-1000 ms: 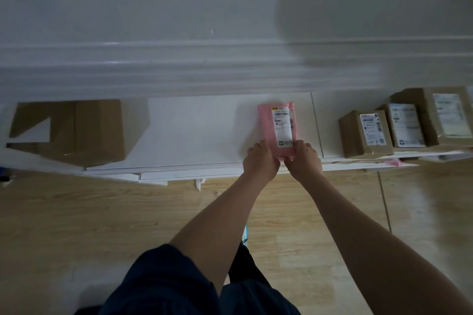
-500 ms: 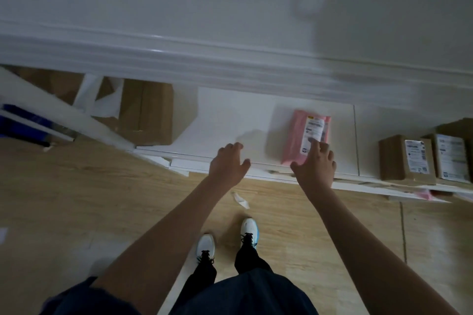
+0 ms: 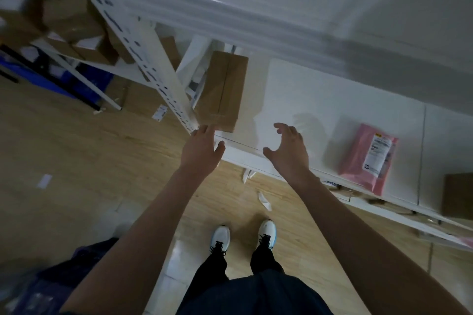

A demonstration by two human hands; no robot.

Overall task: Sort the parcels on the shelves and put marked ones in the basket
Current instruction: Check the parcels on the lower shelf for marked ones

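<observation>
Your left hand (image 3: 202, 152) and right hand (image 3: 288, 152) reaching out, fingers spread wide, holding nothing. Brown box (image 3: 221, 91) sitting on shelf (image 3: 320, 100) just beyond left hand. Pink parcel (image 3: 366, 158) lying right of right hand, apart.

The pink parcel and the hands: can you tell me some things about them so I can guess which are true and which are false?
1. The pink parcel lies on the white shelf. True.
2. The right hand holds the pink parcel. False: it holds nothing, its fingers spread.
3. A brown box sits on the shelf beyond the left hand. True.
4. The pink parcel has no label. False: a white label is on it.
5. The left hand grips the brown box. False: it holds nothing.
</observation>
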